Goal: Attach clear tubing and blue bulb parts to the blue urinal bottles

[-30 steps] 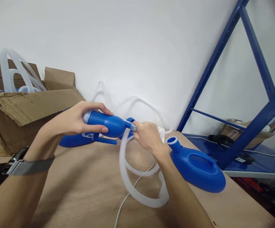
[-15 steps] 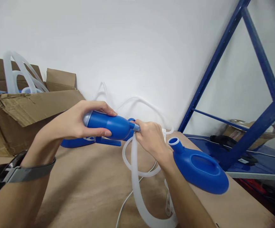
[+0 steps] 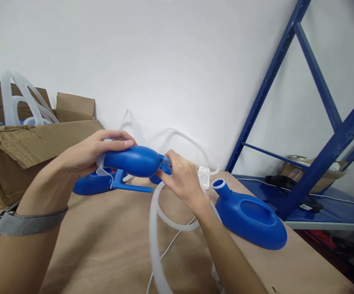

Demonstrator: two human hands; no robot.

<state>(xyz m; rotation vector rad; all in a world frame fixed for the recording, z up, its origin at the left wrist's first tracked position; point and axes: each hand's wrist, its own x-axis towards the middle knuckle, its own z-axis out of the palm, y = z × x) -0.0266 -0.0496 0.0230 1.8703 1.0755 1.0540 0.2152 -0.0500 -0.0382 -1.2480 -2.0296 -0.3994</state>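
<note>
My left hand (image 3: 103,153) is closed round the wide end of a blue bulb-shaped plastic funnel (image 3: 134,160), held level above the table, with a pale translucent rim at its wide end. At its narrow end, my right hand (image 3: 180,175) pinches the translucent hose (image 3: 154,232) where it meets the blue spout; the fingers partly hide this joint. From there the hose loops down toward the front. A blue urinal bottle (image 3: 253,220) with an open neck stands right of my right forearm. Another blue bottle (image 3: 93,183) is partly hidden behind my left hand.
An open cardboard box (image 3: 42,141) with translucent hoses stands at the left. Behind my right hand is a white power strip (image 3: 204,176), and a thin white cable (image 3: 172,243) crosses the table (image 3: 109,245). A blue metal rack (image 3: 265,90) rises at the right, against the wall.
The funnel has turned and shifted slightly left, showing its pale rim. My left thumb has moved up onto its top. My right hand stays at the spout, and the hose has swung left.
</note>
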